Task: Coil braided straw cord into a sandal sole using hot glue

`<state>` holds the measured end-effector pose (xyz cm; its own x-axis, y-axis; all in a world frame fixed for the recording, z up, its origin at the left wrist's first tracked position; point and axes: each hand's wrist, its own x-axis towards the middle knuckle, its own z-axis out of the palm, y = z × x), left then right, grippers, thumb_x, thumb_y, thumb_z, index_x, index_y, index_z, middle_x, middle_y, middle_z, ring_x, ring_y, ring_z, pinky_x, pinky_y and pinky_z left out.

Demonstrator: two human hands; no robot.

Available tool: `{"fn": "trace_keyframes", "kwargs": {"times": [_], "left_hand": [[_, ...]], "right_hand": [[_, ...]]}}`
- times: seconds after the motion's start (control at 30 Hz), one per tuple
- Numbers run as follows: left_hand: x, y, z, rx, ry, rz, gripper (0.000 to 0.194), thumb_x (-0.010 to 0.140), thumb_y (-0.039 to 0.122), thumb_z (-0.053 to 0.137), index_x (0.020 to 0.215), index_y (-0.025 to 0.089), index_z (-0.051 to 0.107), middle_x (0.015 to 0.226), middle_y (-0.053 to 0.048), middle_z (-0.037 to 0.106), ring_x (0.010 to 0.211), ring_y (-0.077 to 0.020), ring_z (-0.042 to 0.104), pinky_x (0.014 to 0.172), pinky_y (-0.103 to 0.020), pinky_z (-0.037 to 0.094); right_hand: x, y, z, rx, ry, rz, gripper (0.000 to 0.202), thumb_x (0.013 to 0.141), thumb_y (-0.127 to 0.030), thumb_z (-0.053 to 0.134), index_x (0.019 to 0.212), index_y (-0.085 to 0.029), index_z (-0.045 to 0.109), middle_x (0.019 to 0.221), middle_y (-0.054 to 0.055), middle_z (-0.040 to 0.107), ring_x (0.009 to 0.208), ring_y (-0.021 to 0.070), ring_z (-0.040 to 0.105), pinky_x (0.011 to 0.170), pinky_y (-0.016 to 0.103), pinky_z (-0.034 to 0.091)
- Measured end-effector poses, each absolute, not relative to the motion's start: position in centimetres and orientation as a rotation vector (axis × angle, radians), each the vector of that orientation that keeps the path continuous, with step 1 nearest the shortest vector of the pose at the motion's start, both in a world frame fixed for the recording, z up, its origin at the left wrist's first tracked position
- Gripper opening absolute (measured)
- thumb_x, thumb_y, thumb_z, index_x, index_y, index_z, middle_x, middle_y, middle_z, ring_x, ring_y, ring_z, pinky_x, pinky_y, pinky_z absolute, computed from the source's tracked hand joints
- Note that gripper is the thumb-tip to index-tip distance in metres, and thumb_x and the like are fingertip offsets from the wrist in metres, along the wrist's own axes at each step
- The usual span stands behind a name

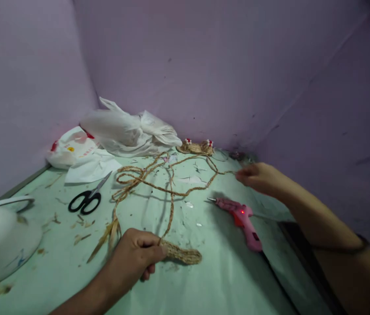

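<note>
In my left hand [143,252] is one end of a small woven straw sole [185,254], pinched between thumb and fingers near the table's front. From that end a braided straw cord [171,205] runs away from me and spreads in loose loops over the tabletop. My right hand [253,177], reaching out at the right, has its fingers closed at a thin strand leading off the cord loops. Below that hand lies a pink glue gun [242,221] with a red trigger and a lit red light, its nozzle pointing left.
Black-handled scissors [88,199] lie left of the cord. A white bowl [4,245] stands at the left edge. White plastic bags [128,131] and a small straw piece with red and white beads [195,148] sit by the wall. Straw scraps litter the green tabletop [145,293].
</note>
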<state>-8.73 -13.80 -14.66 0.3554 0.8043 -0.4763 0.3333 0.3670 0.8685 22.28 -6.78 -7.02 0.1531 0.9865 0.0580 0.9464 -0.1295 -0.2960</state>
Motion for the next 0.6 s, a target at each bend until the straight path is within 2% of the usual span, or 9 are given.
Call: {"fn": "trace_keyframes", "kwargs": {"times": [0.03, 0.1, 0.17, 0.23, 0.37, 0.43, 0.5, 0.6], "left_hand": [[-8.7, -13.9, -14.5, 1.246, 1.221, 0.410, 0.033, 0.063, 0.042, 0.056, 0.044, 0.017, 0.046, 0.041, 0.003, 0.044, 0.039, -0.0086, 0.040, 0.042, -0.022, 0.031], [-8.8, -13.9, -14.4, 1.319, 1.189, 0.406, 0.033, 0.065, 0.041, 0.055, 0.044, 0.017, 0.044, 0.045, 0.003, 0.042, 0.042, -0.0087, 0.041, 0.043, -0.022, 0.032], [-9.0, -13.8, -14.4, 1.429, 1.129, 0.424, 0.034, 0.068, 0.038, 0.054, 0.044, 0.017, 0.044, 0.049, 0.003, 0.041, 0.044, -0.0082, 0.040, 0.044, -0.021, 0.031], [-9.2, -13.8, -14.7, 1.563, 1.067, 0.453, 0.034, 0.072, 0.036, 0.053, 0.044, 0.016, 0.046, 0.051, 0.003, 0.041, 0.046, -0.0077, 0.040, 0.044, -0.021, 0.029], [-9.3, -13.7, -15.1, 1.724, 1.019, 0.494, 0.036, 0.075, 0.034, 0.053, 0.046, 0.015, 0.045, 0.052, 0.003, 0.040, 0.049, -0.0072, 0.039, 0.046, -0.020, 0.029], [-9.2, -13.7, -15.1, 1.707, 1.035, 0.457, 0.036, 0.076, 0.035, 0.053, 0.047, 0.015, 0.046, 0.052, 0.004, 0.040, 0.047, -0.0066, 0.039, 0.045, -0.019, 0.029], [-9.2, -13.7, -15.0, 1.651, 1.061, 0.414, 0.032, 0.076, 0.036, 0.053, 0.052, 0.014, 0.050, 0.054, 0.004, 0.041, 0.045, -0.0061, 0.039, 0.043, -0.019, 0.030], [-9.1, -13.8, -15.0, 1.585, 1.103, 0.404, 0.027, 0.074, 0.038, 0.054, 0.063, 0.014, 0.057, 0.057, 0.004, 0.043, 0.044, -0.0061, 0.039, 0.040, -0.018, 0.032]], "right_hand": [[22.7, -8.7, -7.6, -2.252, -1.865, 0.239, 0.023, 0.073, -0.031, 0.065, 0.054, -0.017, 0.063, 0.047, 0.000, 0.056, 0.044, 0.0134, 0.051, 0.045, 0.026, 0.035], [23.0, -12.5, -8.6, -2.413, -1.818, 0.255, 0.035, 0.073, -0.046, 0.061, 0.050, -0.020, 0.062, 0.042, 0.002, 0.054, 0.038, 0.0154, 0.047, 0.041, 0.027, 0.027], [22.6, -15.4, -9.8, -2.571, -1.761, 0.263, 0.041, 0.073, -0.059, 0.054, 0.062, -0.022, 0.067, 0.055, 0.005, 0.063, 0.048, 0.0203, 0.055, 0.043, 0.028, 0.029], [21.9, -16.9, -11.1, -2.582, -1.696, 0.309, 0.041, 0.068, -0.062, 0.057, 0.071, -0.023, 0.067, 0.065, 0.005, 0.067, 0.057, 0.0224, 0.059, 0.045, 0.027, 0.031], [21.0, -16.6, -13.3, -2.408, -1.457, 0.575, 0.028, 0.063, -0.046, 0.067, 0.058, -0.020, 0.058, 0.048, 0.001, 0.059, 0.046, 0.0172, 0.053, 0.042, 0.025, 0.025], [21.1, -16.0, -13.9, -2.320, -1.304, 0.705, 0.018, 0.063, -0.035, 0.066, 0.060, -0.019, 0.058, 0.042, -0.001, 0.054, 0.040, 0.0150, 0.050, 0.040, 0.024, 0.025], [21.4, -16.0, -14.0, -2.227, -1.223, 0.796, 0.012, 0.064, -0.030, 0.063, 0.065, -0.018, 0.060, 0.043, -0.002, 0.054, 0.039, 0.0140, 0.050, 0.039, 0.023, 0.029], [21.5, -17.0, -13.5, -1.992, -1.135, 0.912, 0.015, 0.067, -0.032, 0.062, 0.069, -0.017, 0.060, 0.049, 0.000, 0.056, 0.042, 0.0133, 0.051, 0.040, 0.023, 0.036]]}}
